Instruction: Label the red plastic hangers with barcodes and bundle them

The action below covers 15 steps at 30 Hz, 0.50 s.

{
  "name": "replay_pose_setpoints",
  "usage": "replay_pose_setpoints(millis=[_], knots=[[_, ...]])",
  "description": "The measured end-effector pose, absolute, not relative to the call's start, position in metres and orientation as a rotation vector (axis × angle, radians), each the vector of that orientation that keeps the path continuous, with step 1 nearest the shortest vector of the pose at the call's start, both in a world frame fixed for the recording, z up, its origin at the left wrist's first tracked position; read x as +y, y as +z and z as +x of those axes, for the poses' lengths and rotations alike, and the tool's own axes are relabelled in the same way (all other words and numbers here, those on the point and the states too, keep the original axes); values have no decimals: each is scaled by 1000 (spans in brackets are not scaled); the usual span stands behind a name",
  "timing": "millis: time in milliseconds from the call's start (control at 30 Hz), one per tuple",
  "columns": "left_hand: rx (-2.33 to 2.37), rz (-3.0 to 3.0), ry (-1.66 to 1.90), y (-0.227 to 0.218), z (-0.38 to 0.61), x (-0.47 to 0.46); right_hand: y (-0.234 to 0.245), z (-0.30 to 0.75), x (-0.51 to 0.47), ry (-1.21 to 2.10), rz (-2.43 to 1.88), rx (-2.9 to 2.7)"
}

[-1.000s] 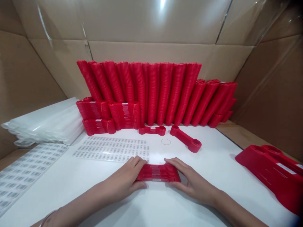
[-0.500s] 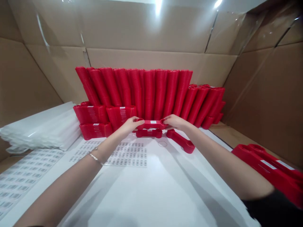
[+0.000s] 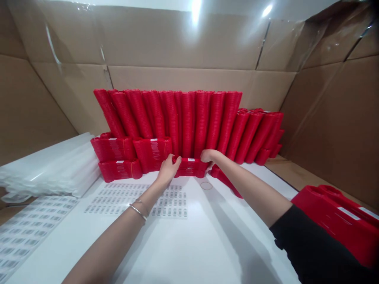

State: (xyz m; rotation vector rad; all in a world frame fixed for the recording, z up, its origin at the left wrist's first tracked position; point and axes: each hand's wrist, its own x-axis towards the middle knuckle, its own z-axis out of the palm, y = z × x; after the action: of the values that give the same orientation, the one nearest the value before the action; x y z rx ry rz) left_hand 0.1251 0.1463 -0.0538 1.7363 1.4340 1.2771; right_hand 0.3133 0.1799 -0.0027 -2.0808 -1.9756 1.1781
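A red dumbbell-shaped plastic piece (image 3: 191, 160) with a white label lies on a short stack of the same pieces (image 3: 189, 172), against the foot of tall red stacks (image 3: 186, 122). My left hand (image 3: 170, 169) is closed around its left end, thumb on the near side. At the right end, my right hand (image 3: 209, 156) grips with bent fingers, partly hidden behind the hand. A loose red piece (image 3: 227, 183) lies slanted just below my right hand, and a thin rubber band (image 3: 206, 185) rests on the white table (image 3: 204, 236) in front of the stack.
Banded red bundles (image 3: 120, 169) stand at the left. Sheets of printed labels (image 3: 170, 203) lie on the table, with clear plastic bags (image 3: 50, 165) beside them. More labelled red pieces (image 3: 334, 217) sit at the right. Cardboard walls (image 3: 177, 43) enclose the back and sides.
Both hands have lowered the labelled red piece onto the short stack; a gap showed between them before. The view has tilted slightly, and more of the right sleeve shows.
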Motion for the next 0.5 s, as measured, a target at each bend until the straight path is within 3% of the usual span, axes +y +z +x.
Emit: replay_pose_setpoints(millis=[167, 333, 500], knots=[[1432, 1715, 1361, -68, 131, 148, -7, 309, 182, 1459, -2270, -1957], [1360, 1672, 1455, -75, 137, 148, -7, 307, 176, 1681, -2174, -1979], [1116, 1767, 1295, -79, 127, 145, -3, 315, 168, 1769, -2091, -1973]])
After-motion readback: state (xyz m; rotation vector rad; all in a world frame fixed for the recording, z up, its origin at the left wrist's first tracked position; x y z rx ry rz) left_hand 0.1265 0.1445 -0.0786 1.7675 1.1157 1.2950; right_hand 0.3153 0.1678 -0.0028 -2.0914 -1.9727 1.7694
